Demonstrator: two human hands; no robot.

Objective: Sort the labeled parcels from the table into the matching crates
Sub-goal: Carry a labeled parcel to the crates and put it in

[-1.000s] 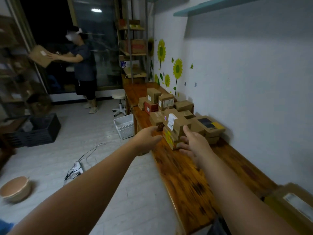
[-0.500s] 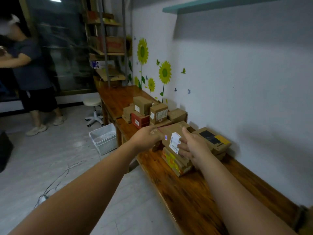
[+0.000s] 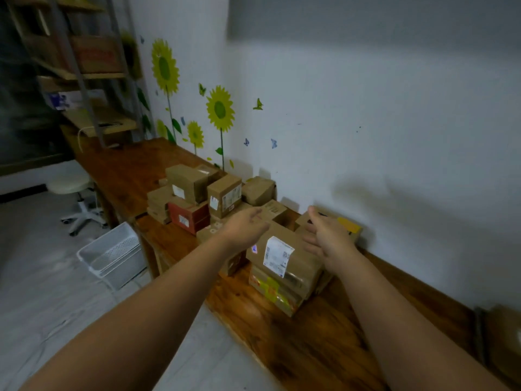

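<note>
Nothing held: left hand (image 3: 244, 226), right hand (image 3: 329, 239) flank labeled parcel (image 3: 277, 256); contact unclear.

We are stretching our left forearm (image 3: 158, 292) and right forearm (image 3: 380, 300) straight ahead. Our left hand (image 3: 245, 224) is hovering, fingers straight, holding nothing. Our right hand (image 3: 328, 237), just right of it, is facing palm-left, thumb up, fingers spread.

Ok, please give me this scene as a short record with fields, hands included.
left grip: open, at left edge of the labeled parcel
right grip: open, at its right side; contact unclear
parcel: on top of a taped parcel on the wooden table
other parcels: red box, brown boxes behind
floor: white crate beside the table
</note>
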